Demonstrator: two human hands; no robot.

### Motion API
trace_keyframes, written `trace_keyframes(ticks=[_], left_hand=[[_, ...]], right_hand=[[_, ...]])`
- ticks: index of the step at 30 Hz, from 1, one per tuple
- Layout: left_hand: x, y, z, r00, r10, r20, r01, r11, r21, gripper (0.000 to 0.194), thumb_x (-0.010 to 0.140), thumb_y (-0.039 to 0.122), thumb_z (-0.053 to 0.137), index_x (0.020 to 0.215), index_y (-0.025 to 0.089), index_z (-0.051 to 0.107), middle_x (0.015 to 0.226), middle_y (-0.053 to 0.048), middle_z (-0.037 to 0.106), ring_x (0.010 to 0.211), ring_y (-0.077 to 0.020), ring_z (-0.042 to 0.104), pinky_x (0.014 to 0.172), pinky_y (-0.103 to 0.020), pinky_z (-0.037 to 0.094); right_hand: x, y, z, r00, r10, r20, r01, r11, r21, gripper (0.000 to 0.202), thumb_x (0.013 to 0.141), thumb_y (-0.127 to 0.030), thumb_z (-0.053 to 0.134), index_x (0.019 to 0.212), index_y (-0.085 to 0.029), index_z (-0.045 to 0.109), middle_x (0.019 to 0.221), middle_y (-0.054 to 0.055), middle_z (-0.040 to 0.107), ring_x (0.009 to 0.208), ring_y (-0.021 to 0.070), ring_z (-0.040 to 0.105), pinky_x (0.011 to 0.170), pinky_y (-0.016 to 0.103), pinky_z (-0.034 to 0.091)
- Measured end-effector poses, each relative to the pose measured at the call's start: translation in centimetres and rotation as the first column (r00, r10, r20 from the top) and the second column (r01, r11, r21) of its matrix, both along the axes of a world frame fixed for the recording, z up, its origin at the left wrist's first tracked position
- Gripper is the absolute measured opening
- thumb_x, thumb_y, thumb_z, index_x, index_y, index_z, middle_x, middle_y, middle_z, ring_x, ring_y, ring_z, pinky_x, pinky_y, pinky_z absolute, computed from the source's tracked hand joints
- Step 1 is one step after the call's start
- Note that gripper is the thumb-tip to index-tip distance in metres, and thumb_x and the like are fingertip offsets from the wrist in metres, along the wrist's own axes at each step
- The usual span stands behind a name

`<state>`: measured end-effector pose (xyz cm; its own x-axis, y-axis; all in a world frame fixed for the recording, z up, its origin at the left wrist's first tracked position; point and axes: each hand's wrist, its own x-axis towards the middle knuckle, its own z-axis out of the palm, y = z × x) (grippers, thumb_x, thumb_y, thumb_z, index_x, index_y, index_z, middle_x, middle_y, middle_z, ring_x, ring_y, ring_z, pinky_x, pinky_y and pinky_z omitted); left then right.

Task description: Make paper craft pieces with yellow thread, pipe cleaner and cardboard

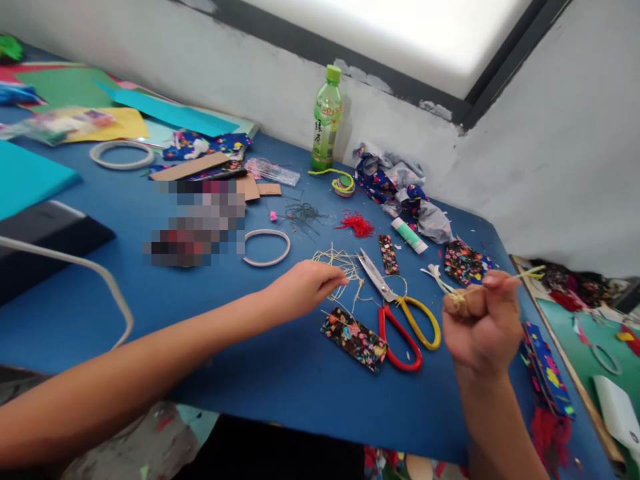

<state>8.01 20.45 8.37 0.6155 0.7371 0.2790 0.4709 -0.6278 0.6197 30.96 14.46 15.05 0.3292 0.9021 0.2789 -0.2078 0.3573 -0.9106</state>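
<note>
My right hand is raised at the right, its fingers closed around pale yellow thread that wraps a finger and sticks out past the thumb. My left hand hovers at the tangle of yellow thread, fingertips pinched together on strands of it. Between the hands lie scissors with one red and one yellow handle, blades nearly together. Below them rests a black floral fabric-covered strip, a strand of thread across its end. A smaller floral piece is beyond the scissors.
Behind stand a green tea bottle, red thread, a glue stick and crumpled blue fabric. White rings, cardboard pieces and coloured paper lie leftward. A blue floral piece sits at the right edge.
</note>
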Motion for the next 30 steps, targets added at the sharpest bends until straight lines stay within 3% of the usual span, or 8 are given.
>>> trace_keyframes(ticks=[6,11,13,15,18,22,25,30], left_hand=[[-1.0,1.5,-1.0,0.996,0.059,-0.067,-0.054,0.996,0.069,0.031,0.088,0.011,0.044,0.106,0.016,0.069,0.106,-0.011,0.071,0.096,-0.0221,0.066,0.084,-0.038,0.053],[-0.6,0.2,0.0,0.991,0.132,0.007,-0.131,0.972,0.197,0.032,0.091,0.023,0.047,0.117,0.013,0.063,0.137,-0.017,0.05,0.135,-0.0296,0.035,0.107,-0.054,0.032],[0.0,-1.0,0.7,0.996,0.013,0.091,-0.021,0.996,0.09,0.036,0.09,0.033,0.052,0.12,0.013,0.06,0.131,-0.015,0.056,0.129,-0.0267,0.044,0.104,-0.048,0.038],[0.5,-2.3,1.2,0.981,-0.138,0.139,0.153,0.982,-0.106,0.043,0.086,0.036,0.06,0.123,0.015,0.055,0.117,-0.011,0.066,0.105,-0.021,0.061,0.09,-0.036,0.05],[1.0,-3.4,1.2,0.955,-0.244,0.168,0.282,0.923,-0.263,0.022,0.091,0.027,0.05,0.105,0.016,0.063,0.078,-0.002,0.07,0.065,-0.0113,0.061,0.062,-0.021,0.048],[0.9,-3.3,1.0,0.963,-0.217,0.159,0.252,0.935,-0.248,0.026,0.092,0.018,0.04,0.081,0.015,0.063,0.06,0.003,0.058,0.053,-0.0075,0.049,0.053,-0.017,0.038],[0.6,-2.6,1.1,0.968,-0.185,0.17,0.223,0.945,-0.241,0.025,0.092,0.018,0.039,0.081,0.015,0.061,0.063,0.002,0.06,0.054,-0.0075,0.05,0.054,-0.018,0.038],[0.3,-1.2,1.2,0.984,-0.036,0.175,0.077,0.969,-0.234,0.026,0.092,0.023,0.04,0.078,0.015,0.06,0.059,0.003,0.055,0.054,-0.0083,0.046,0.054,-0.019,0.037]], right_hand=[[-1.8,0.0,-2.2,0.979,0.205,-0.009,-0.204,0.967,-0.154,0.03,0.076,-0.051,0.067,0.069,-0.024,0.057,0.045,-0.011,0.015,0.041,0.0068,0.009,0.038,0.021,0.017],[-2.8,-0.5,-3.4,0.914,0.39,-0.11,-0.405,0.894,-0.195,0.03,0.08,-0.051,0.063,0.069,-0.024,0.057,0.045,-0.011,0.015,0.041,0.0067,0.009,0.039,0.021,0.015],[-3.3,-0.8,-3.7,0.885,0.443,-0.145,-0.465,0.857,-0.223,0.031,0.08,-0.051,0.063,0.069,-0.023,0.056,0.045,-0.011,0.016,0.041,0.007,0.011,0.04,0.021,0.016],[-3.8,-1.1,-4.0,0.858,0.486,-0.166,-0.513,0.821,-0.251,0.033,0.079,-0.053,0.064,0.068,-0.023,0.054,0.045,-0.011,0.018,0.042,0.0072,0.013,0.04,0.02,0.017],[-4.4,-1.4,-4.4,0.821,0.539,-0.187,-0.571,0.782,-0.25,0.033,0.08,-0.052,0.062,0.069,-0.022,0.055,0.045,-0.011,0.02,0.042,0.0072,0.015,0.042,0.021,0.019],[-4.5,-1.3,-4.1,0.864,0.471,-0.175,-0.502,0.831,-0.241,0.029,0.081,-0.049,0.063,0.07,-0.023,0.057,0.045,-0.011,0.019,0.041,0.007,0.013,0.041,0.021,0.018],[-3.3,-0.7,-3.2,0.93,0.347,-0.119,-0.367,0.894,-0.259,0.028,0.079,-0.049,0.065,0.071,-0.023,0.057,0.046,-0.011,0.017,0.041,0.007,0.01,0.04,0.021,0.015],[0.1,0.4,-0.7,0.988,0.076,-0.134,-0.089,0.991,-0.097,0.026,0.076,-0.044,0.07,0.07,-0.024,0.054,0.045,-0.012,0.009,0.042,0.0081,0.004,0.036,0.021,0.014]])
